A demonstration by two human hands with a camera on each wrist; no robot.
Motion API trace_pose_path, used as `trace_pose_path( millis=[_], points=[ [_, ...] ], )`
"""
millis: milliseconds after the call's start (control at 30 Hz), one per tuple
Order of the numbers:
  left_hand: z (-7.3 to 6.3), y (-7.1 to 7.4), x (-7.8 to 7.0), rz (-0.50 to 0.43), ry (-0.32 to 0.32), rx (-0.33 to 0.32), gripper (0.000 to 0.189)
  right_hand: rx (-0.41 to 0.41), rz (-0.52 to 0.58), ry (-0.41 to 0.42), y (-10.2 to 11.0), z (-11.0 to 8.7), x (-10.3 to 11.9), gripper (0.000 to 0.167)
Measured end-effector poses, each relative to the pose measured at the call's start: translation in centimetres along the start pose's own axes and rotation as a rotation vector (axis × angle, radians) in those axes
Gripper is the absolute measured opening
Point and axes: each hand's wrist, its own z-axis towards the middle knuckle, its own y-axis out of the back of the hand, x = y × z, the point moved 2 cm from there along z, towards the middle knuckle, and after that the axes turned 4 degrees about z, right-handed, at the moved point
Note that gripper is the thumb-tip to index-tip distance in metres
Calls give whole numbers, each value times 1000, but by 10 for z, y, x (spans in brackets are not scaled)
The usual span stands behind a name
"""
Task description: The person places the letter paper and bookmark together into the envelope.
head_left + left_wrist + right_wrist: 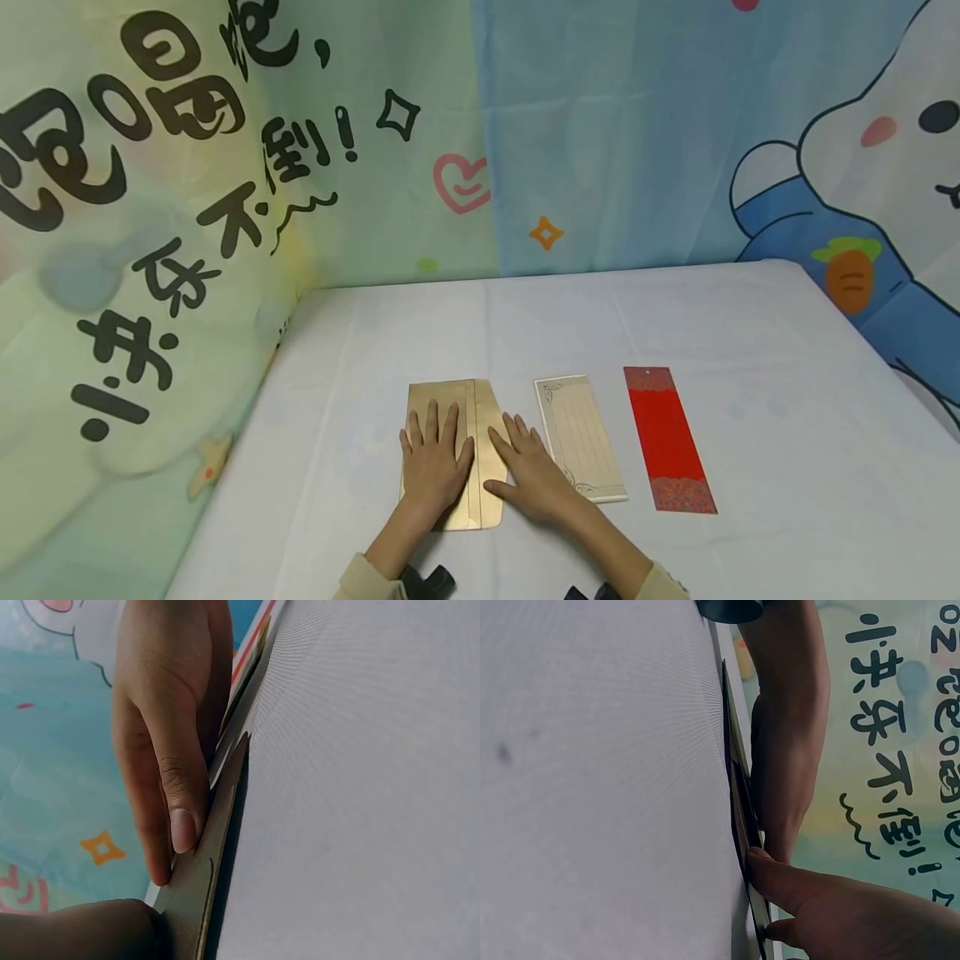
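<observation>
A tan kraft-paper envelope lies flat on the white tablecloth, a seam running lengthwise down it. My left hand rests palm down on its left part, fingers straight and spread. My right hand touches the envelope's right edge with its thumb and index finger, the other fingers extended toward a cream lined letter pad. In the left wrist view, the right hand comes down onto the brown paper's edge. The right wrist view shows the right thumb right at that thin edge.
Right of the letter pad lies a long red strip with patterned ends and a small hole near its top. A printed cloth backdrop hangs behind and at the left of the white table. Black wrist devices sit near the sleeves.
</observation>
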Motion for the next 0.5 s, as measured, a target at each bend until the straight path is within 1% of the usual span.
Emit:
trace_pose_path(
  millis=[100, 167, 233, 300, 333, 400, 433, 467, 500],
  points=[
    [1, 0, 2, -34, 7, -14, 57, 3, 16, -13, 0, 1, 1, 71],
    [2, 0, 3, -73, 13, -24, 57, -6, 53, -31, 1, 2, 1, 71],
    [2, 1, 4, -119, 15, -40, 57, -40, 115, -60, 2, 4, 0, 71],
    [3, 4, 5, -155, 10, -58, 56, -105, 200, -85, 4, 7, -2, 69],
    [4, 6, 6, -167, 6, -66, 56, -134, 254, -92, 6, 9, -3, 67],
    [3, 8, 7, -191, -4, -79, 55, -151, 399, -107, 8, 12, -5, 64],
    [3, 9, 8, -198, -9, -82, 54, -144, 479, -105, 8, 13, -7, 62],
    [3, 9, 9, -205, -12, -81, 54, -120, 569, -96, 8, 14, -8, 62],
    [3, 10, 10, -212, -13, -80, 54, -77, 677, -95, 8, 15, -10, 62]
  ],
)
